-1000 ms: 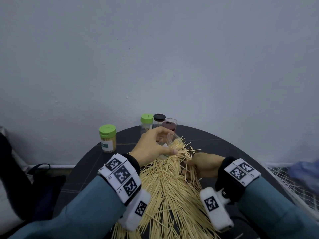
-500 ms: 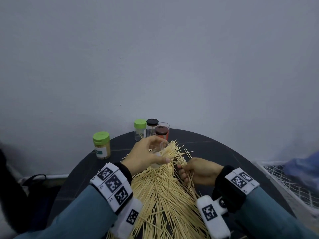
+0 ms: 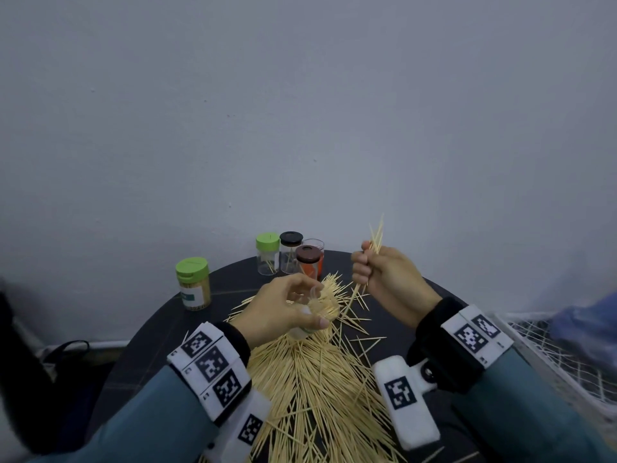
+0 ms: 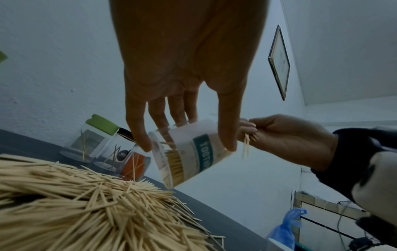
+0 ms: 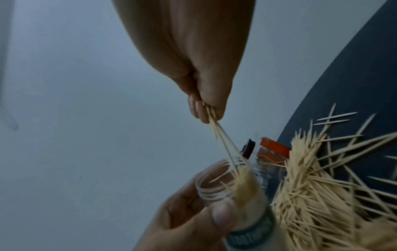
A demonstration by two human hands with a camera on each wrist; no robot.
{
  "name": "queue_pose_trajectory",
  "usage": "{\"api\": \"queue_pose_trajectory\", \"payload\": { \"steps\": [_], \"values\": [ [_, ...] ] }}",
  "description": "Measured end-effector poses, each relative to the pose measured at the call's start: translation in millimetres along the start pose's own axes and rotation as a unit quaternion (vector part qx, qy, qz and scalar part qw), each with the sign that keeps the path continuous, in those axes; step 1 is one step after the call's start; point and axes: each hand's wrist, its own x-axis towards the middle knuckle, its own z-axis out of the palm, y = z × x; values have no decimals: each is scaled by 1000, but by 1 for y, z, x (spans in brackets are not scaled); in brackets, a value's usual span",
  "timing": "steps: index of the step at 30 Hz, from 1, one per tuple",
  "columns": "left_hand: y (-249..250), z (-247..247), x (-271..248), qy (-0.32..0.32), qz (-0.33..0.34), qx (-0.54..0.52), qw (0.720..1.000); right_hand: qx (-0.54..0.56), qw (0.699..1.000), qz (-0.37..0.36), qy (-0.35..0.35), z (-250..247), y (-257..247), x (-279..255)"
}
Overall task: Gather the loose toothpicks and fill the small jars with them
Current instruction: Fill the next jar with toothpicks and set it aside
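A big heap of loose toothpicks (image 3: 314,379) covers the middle of the dark round table (image 3: 157,332). My left hand (image 3: 283,309) holds an open clear jar (image 4: 189,151), partly filled with toothpicks and tilted, just above the heap's far end. My right hand (image 3: 384,275) is raised to the right of it and pinches a small bundle of toothpicks (image 5: 223,141), whose lower tips hang near the jar's mouth (image 5: 217,180). The bundle's upper ends stick up above the fist in the head view.
A full green-lidded jar (image 3: 193,282) stands at the table's back left. Three more small jars stand at the back: green lid (image 3: 267,253), black lid (image 3: 290,252), brown lid with orange label (image 3: 310,264). A wire rack (image 3: 547,359) lies to the right.
My right hand has lifted off the heap, up and to the right, with a bundle of toothpicks in it. The left hand still holds the jar in about the same place.
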Motion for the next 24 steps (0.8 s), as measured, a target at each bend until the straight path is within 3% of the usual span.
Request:
{"api": "queue_pose_trajectory", "payload": {
  "steps": [6, 13, 24],
  "values": [
    [5, 6, -4, -41, 1, -30, 999, 11, 997, -69, -16, 11, 8, -1],
    [8, 3, -4, -12, 0, -132, 991, -160, 979, -114, -60, 8, 37, -12],
    [8, 0, -6, -10, 15, -141, 990, -207, 973, -75, -72, 3, 47, -10]
  ]
}}
